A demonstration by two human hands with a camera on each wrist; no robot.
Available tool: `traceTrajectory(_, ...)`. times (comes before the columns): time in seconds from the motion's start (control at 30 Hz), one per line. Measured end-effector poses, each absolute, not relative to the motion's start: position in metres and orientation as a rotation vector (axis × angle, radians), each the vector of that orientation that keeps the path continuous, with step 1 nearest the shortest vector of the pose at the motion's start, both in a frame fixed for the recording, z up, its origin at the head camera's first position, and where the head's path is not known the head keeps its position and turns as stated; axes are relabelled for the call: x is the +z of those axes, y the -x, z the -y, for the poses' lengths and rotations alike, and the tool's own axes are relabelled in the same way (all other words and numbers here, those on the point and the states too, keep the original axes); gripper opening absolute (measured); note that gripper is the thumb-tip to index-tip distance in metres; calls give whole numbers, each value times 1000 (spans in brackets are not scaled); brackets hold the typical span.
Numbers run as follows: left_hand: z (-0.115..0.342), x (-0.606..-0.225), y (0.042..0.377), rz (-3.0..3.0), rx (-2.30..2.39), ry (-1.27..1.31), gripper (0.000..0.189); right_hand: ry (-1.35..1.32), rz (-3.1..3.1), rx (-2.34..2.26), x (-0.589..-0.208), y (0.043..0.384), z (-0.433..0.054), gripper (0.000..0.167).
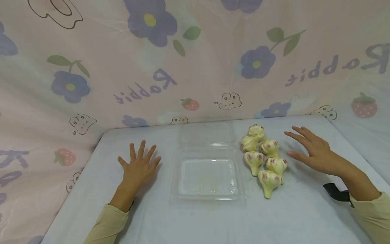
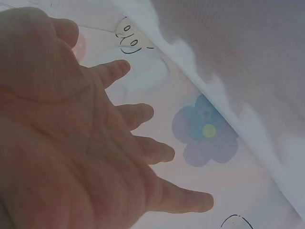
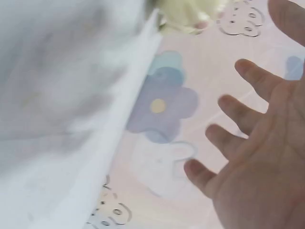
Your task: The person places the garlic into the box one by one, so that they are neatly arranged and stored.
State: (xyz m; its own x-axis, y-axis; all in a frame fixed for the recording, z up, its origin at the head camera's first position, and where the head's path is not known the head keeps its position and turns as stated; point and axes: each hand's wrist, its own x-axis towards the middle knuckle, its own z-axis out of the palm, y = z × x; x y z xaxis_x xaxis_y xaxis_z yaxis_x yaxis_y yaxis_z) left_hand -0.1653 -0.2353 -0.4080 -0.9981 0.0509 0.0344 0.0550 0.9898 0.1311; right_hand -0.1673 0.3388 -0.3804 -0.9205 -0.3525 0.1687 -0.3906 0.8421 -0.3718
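My left hand (image 1: 138,171) hovers over the left part of the table with its fingers spread, holding nothing. On the other side, my right hand (image 1: 317,152) is raised just right of several garlic bulbs (image 1: 254,161), its fingers extended and nothing in them. The bulbs are pale yellow with purplish streaks and lie in a loose cluster. Between the left hand and the garlic stands a clear plastic clamshell box (image 1: 208,176), its lid (image 1: 207,134) folded back toward the far edge. Part of one garlic bulb (image 3: 190,12) shows at the top of the right wrist view.
A white cloth covers the table (image 1: 195,223). Behind it hangs a pink curtain (image 1: 207,67) printed with flowers, rabbits and strawberries, meeting the table's far edge. A black strap piece (image 1: 336,192) sticks out at the right wrist.
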Motion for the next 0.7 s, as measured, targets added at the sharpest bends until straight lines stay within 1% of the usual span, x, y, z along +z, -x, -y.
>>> traceTrajectory(0.17, 236, -407, 165, 3098, -183, 78, 64, -716, 2856, 705, -363, 160, -325, 66)
traceTrajectory(0.33, 234, -407, 164, 3118, -180, 89, 63, -817, 2812, 748, -359, 151, -312, 63)
traceTrajectory(0.6, 232, -406, 163, 3090, -174, 121, 60, -875, 2858, 775, -352, 138, -299, 58)
traceTrajectory(0.7, 231, -404, 162, 3058, -67, 144, 60, -899, 2874, 749, -350, 134, -294, 58)
